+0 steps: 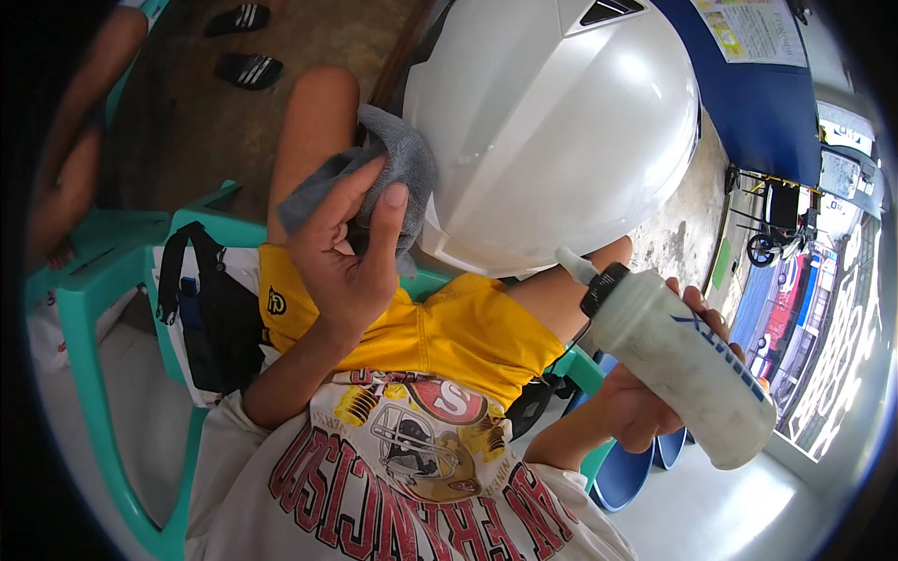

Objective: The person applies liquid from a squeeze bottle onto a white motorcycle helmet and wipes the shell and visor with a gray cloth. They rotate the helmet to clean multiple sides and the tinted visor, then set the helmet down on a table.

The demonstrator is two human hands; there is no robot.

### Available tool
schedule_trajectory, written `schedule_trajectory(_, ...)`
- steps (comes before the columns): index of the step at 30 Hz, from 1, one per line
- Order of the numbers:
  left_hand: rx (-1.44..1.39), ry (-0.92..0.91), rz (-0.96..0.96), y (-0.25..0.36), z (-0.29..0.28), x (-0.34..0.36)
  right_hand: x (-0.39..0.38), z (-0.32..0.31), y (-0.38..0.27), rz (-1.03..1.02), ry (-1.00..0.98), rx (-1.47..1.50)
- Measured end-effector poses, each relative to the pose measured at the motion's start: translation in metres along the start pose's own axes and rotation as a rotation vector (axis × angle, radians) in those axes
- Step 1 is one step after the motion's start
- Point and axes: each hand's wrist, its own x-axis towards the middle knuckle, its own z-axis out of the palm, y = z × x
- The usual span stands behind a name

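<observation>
- Head view: the left hand (341, 266) is closed on a grey cloth (410, 173), pinching it between thumb and bent fingers, so that the cloth bunches around the fingertips and spills past them on both sides.
- The right hand (639, 397) is wrapped round a squeeze bottle (687, 360), gripping its body from the far side, with some fingertips showing beyond the upper edge.
- A large white helmet (552, 140) sits over the knees, ahead of both hands; the cloth overlaps its left edge — whether they touch, I cannot tell.
- The bottle lies to the right of the helmet, tilted, its spout (575, 266) pointing up and left, near the helmet's lower rim.
- The helmet looks glossy and clean-lined: a rounded hard shell with raised ridges, bright reflections and a black triangular vent (613, 9) near the top of the picture.
- The bottle is translucent, milky plastic with greyish smudges, dark lettering, a black collar (605, 289) and a pale, tapering spout.
- The cloth is soft and finely napped — creased into folds, with one flap hanging toward the left.
- Below lie yellow mesh-textured shorts (477, 318); at left, a black bag (220, 323) rests on a smooth green plastic chair (89, 374).
</observation>
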Motion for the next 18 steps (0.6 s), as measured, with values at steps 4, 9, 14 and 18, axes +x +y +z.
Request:
schedule_trajectory(4,0.017,0.000,-0.008,0.001,-0.001,0.002,0.007,-0.001,0.009,-0.036,-0.182,-0.045)
schedule_trajectory(9,0.020,0.020,-0.006,0.000,0.001,0.002,0.010,0.001,0.010,-0.147,-0.150,-0.111)
schedule_trajectory(14,-0.024,0.021,-0.040,0.000,0.001,0.002,0.020,-0.002,0.005,-0.197,-0.157,-0.182)
schedule_trajectory(18,0.013,0.014,-0.024,0.000,0.000,0.001,0.019,0.006,-0.003,-0.117,0.063,-0.311)
